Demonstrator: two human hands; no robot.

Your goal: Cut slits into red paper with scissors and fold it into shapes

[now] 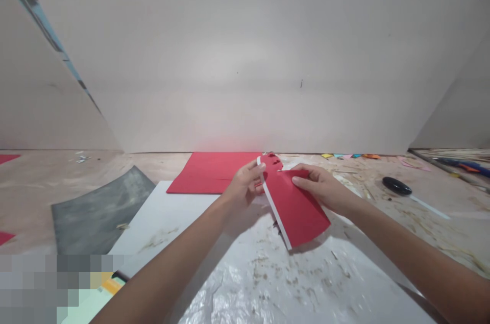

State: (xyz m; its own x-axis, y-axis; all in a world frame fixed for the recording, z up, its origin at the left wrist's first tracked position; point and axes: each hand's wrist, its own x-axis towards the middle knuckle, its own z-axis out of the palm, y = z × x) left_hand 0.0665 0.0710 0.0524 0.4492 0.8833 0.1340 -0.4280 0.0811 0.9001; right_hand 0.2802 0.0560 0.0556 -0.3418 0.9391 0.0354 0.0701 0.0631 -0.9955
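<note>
Between my two hands is a piece of red paper (294, 209) with a white strip along its left edge and a ragged, cut upper end. My left hand (247, 181) pinches it near the top of the white strip. On the other side, my right hand (316, 185) grips the upper right edge, thumb on top and fingers behind. The paper's lower end fans out wider, just above the white work surface (237, 283). Behind my left hand lies a flat stack of red sheets (206, 171).
A white board (245, 64) stands upright across the back. At left lies a dark grey sheet (103, 212). Toward the right are a black oval object (397, 185) and a thin white strip (431, 206). Coloured paper scraps (350, 155) lie along the board's foot. Dried smears mark the surface.
</note>
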